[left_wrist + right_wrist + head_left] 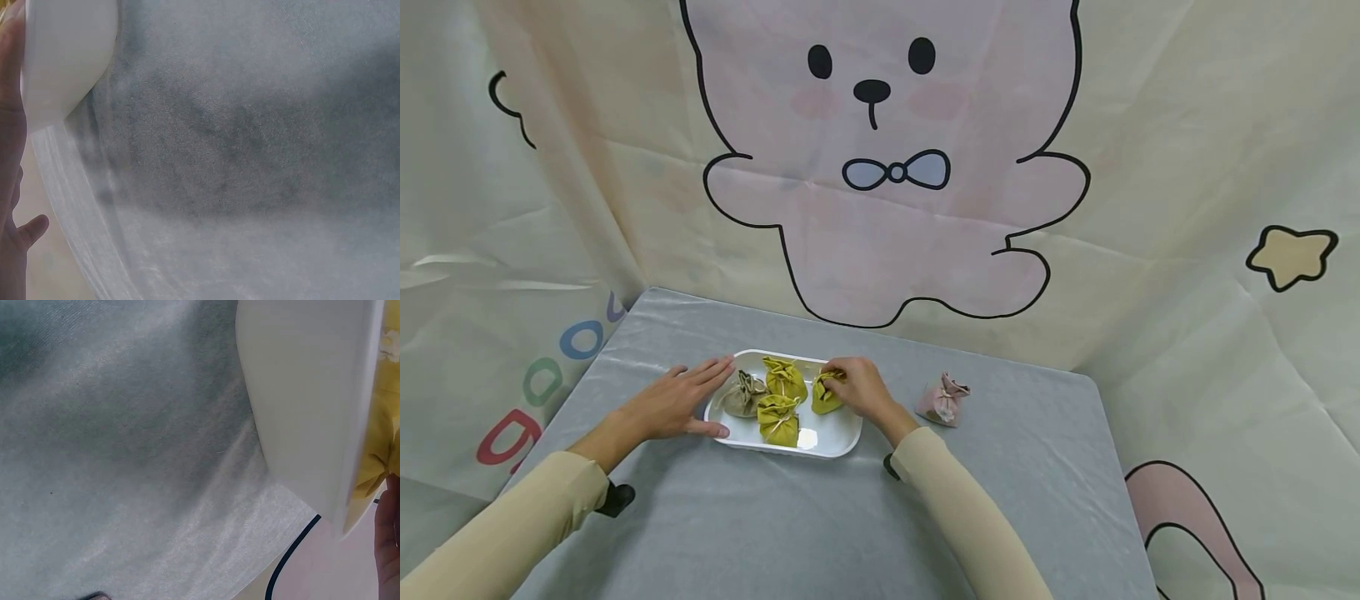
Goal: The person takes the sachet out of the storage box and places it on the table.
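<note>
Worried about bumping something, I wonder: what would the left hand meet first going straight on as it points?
The left hand would most likely meet the white tray first, at its left end; exact contact is hard to judge.

Head cam looked fwd & down from above, far enough back to get the tray [835,435], table [775,525] & bear backdrop [910,258]. L wrist cam, v. close, faced tray's outer wall, L hand [681,404] cropped at frame left; R wrist cam, also v. close, had R hand [861,387] cropped at right. Head & R wrist views shared yellow pouch [823,401].
</note>
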